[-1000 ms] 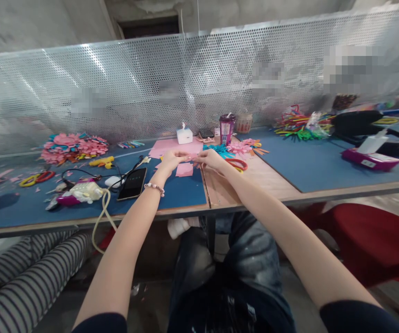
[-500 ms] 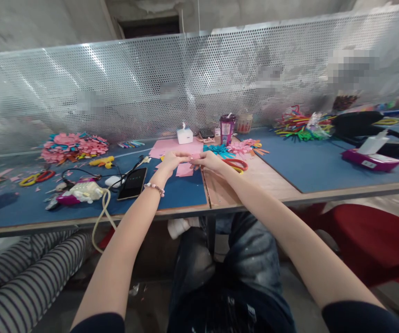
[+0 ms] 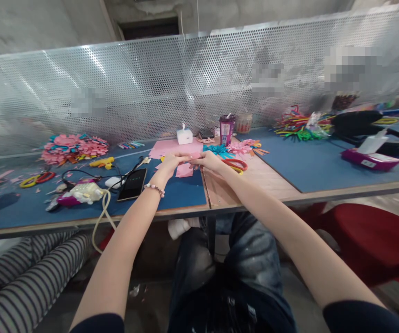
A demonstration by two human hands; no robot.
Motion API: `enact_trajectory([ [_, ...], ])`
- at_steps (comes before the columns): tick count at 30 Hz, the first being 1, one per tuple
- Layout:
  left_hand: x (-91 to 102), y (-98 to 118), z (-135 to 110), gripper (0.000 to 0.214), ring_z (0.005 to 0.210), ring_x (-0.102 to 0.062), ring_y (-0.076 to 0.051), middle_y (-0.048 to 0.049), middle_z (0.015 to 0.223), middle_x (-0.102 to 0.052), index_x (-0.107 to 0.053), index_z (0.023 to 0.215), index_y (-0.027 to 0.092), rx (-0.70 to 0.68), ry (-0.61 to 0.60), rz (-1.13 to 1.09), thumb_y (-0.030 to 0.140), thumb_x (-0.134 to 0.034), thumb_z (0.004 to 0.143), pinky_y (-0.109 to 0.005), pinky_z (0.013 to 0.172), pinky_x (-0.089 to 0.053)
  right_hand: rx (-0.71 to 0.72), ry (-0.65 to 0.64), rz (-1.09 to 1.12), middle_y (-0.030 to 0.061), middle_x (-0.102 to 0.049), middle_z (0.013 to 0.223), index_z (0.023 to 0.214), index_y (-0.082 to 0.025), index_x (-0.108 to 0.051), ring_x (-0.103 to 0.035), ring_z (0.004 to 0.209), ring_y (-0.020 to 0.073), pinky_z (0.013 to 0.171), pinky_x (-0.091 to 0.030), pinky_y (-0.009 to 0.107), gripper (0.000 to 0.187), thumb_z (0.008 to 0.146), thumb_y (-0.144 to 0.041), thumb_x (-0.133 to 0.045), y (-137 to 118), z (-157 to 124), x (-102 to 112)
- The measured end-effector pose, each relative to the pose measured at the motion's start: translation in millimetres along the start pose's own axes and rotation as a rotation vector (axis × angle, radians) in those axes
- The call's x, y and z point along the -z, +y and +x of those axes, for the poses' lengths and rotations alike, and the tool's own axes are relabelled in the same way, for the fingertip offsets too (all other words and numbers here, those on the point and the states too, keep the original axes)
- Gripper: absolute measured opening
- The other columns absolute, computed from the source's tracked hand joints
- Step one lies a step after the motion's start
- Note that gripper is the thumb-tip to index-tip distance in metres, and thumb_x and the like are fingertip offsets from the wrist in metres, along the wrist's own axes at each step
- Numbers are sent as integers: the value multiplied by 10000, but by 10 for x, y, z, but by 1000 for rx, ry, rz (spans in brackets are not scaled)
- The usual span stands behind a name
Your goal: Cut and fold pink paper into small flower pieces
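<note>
Pinched shut between the fingertips of the left hand (image 3: 169, 163) and the right hand (image 3: 209, 160), a small pink paper piece (image 3: 191, 157) is held just above the blue mat (image 3: 182, 190), probably from both ends so that the thin, limp sheet is kept flat. Another flat pink scrap (image 3: 184, 170) is left beneath it. Red-handled scissors (image 3: 237, 163) are laid near the right hand, likely for easy reach.

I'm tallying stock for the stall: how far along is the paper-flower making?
Done, by the look of it: a flower pile lies far left, and loose flowers sit by the cup. In hand: the left hand and right hand pinch a small pink piece between them. Left: pink sheets and a cut scrap lie flat on the mat, scissors beside.
</note>
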State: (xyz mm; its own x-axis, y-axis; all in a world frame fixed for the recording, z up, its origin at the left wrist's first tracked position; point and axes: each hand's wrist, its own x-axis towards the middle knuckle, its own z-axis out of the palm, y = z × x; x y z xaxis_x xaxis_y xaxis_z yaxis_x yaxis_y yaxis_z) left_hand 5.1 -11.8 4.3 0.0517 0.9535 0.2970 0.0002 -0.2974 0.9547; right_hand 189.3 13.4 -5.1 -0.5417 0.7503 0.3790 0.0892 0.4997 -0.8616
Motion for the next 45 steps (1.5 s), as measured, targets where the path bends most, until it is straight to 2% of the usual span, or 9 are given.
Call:
enact_trajectory([
  [3, -4, 7, -7, 260, 740, -633, -147, -73, 796, -727, -767, 803, 146, 18, -8, -14, 227, -819, 562, -269, 713, -458, -11, 18, 29, 75, -725, 719, 769, -103, -726, -597, 517, 84, 426, -444, 157, 349, 738, -450, -726, 7, 1, -26],
  [10, 0, 9, -4, 261, 768, -655, -176, -80, 806, -727, -759, 800, 132, 36, -22, -79, 207, -822, 558, -311, 771, -492, -49, -31, 107, 104, -737, 847, 809, -106, -719, -624, 541, 107, 396, -454, 173, 412, 711, -506, -736, 29, 10, -59],
  [19, -25, -10, -4, 265, 752, -654, -163, -77, 821, -713, -734, 828, 118, 45, -80, -135, 188, -810, 585, -301, 744, -501, -35, -7, 93, 82, -710, 670, 724, -87, -716, -567, 480, 93, 402, -430, 183, 397, 700, -483, -735, 27, 23, -66],
  [25, -9, -25, 34, 268, 722, -649, -140, -42, 785, -689, -681, 844, 131, 63, -27, -203, 161, -782, 597, -287, 735, -491, -60, 49, 192, 52, -679, 679, 728, -119, -639, -566, 495, 98, 375, -406, 181, 358, 727, -469, -712, -11, 16, -107],
  [30, -28, 30, 11, 215, 709, -634, -129, -30, 776, -662, -647, 799, 146, 82, -8, -236, 308, -742, 694, -280, 721, -491, -19, 60, 169, 2, -599, 577, 657, -135, -588, -500, 458, 64, 403, -371, 167, 325, 764, -425, -687, -23, -4, -73],
  [36, -34, 41, -18, 273, 722, -627, -127, -21, 782, -654, -657, 822, 157, 91, -69, -198, 367, -767, 686, -249, 677, -471, 39, 39, 98, -19, -544, 531, 643, -133, -586, -466, 463, 62, 431, -357, 172, 317, 773, -404, -688, -64, -32, -27],
  [45, -28, 3, 11, 242, 741, -642, -134, -49, 858, -689, -691, 903, 164, 76, -114, -157, 314, -724, 716, -257, 692, -479, 27, 52, 79, -27, -546, 544, 657, -147, -559, -451, 427, 53, 400, -352, 167, 372, 782, -477, -677, 68, 28, -18],
])
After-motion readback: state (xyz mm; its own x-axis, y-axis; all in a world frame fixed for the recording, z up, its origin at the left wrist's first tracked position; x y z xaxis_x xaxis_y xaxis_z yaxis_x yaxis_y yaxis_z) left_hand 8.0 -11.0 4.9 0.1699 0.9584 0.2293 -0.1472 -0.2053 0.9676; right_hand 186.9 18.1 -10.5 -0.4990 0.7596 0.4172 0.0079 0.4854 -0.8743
